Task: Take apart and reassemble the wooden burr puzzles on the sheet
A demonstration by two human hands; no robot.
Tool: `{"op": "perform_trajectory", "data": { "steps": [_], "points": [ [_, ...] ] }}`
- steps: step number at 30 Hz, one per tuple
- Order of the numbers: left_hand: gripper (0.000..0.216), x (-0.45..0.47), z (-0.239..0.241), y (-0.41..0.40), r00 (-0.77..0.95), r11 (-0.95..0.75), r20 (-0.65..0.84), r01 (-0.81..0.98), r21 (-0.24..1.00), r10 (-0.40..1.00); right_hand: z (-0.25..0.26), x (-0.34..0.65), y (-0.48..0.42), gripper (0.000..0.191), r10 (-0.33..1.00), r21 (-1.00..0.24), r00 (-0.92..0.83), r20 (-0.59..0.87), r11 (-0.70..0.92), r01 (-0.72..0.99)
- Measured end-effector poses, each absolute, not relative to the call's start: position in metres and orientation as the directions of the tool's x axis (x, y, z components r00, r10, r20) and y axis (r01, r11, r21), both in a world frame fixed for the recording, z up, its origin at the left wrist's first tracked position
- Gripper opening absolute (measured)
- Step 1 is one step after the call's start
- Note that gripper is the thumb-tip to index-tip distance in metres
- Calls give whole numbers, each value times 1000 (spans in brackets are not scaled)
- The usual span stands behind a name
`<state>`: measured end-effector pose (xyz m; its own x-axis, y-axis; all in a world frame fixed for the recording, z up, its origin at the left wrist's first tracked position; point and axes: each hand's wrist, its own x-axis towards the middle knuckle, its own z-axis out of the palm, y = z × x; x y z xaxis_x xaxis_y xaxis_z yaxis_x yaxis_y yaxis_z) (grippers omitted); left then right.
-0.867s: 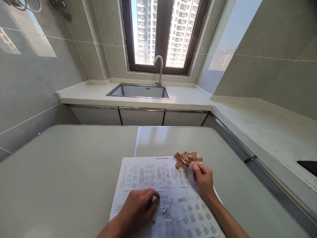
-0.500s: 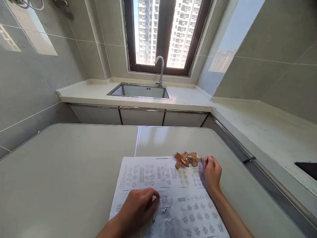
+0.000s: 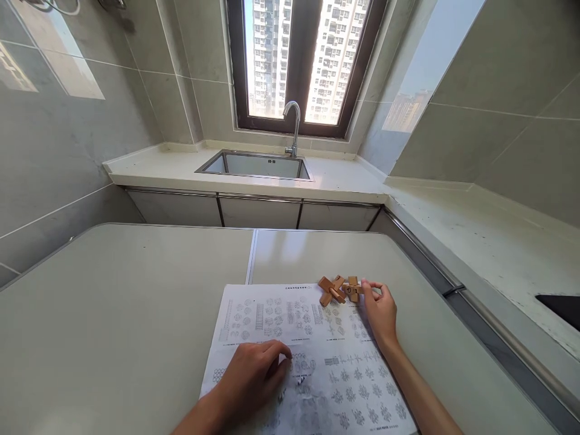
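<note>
Two wooden interlocking puzzles lie side by side at the top edge of a printed sheet. The left wooden puzzle (image 3: 332,291) has crossed blocks set at a slant. The right wooden puzzle (image 3: 352,289) is a smaller cross with dark markings. My right hand (image 3: 381,311) has its thumb and fingertips at the right end of this smaller one, pinching it. My left hand (image 3: 260,374) rests on the printed sheet (image 3: 272,308), fingers loosely curled, thumb apart from them, nothing in it. Line drawings of puzzle shapes cover the paper, and the left hand hides part of it.
The sheet lies on a pale table (image 3: 136,314) with a seam down its middle. Beyond stands a counter (image 3: 158,169) with a sink (image 3: 254,175) and a faucet (image 3: 294,130) under a window. Another counter (image 3: 489,241) runs along the right.
My right hand has moved left from beside the puzzles, and its fingers now reach the end of the smaller wooden puzzle. The left hand stays put.
</note>
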<state>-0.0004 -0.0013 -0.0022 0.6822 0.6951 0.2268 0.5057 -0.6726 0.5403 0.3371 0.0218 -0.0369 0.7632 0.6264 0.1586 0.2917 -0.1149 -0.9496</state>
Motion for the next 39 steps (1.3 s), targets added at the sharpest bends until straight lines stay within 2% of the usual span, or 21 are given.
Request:
{"op": "perform_trajectory", "data": {
  "steps": [9,20,27,32,36,39],
  "points": [
    [22,0,-2,-1,683,-675,225,513,529,695,-41,339,25,51,680,-950,723,120,-133,283],
    [22,-1,-4,-2,689,-671,209,512,536,694,-31,335,20,38,644,-993,756,117,67,96],
    [19,-1,-5,-3,691,-655,181,521,547,700,-10,305,4,34,699,-974,678,228,168,154],
    [17,-3,4,-3,684,-578,98,520,629,723,-9,265,-17,32,826,-958,487,283,219,186],
    [67,-8,11,0,612,-435,91,442,784,786,-19,227,-35,17,881,-844,125,457,384,375],
    [80,-10,14,3,601,-368,131,290,883,788,-23,209,-44,10,848,-775,-107,519,519,360]
  ]
}}
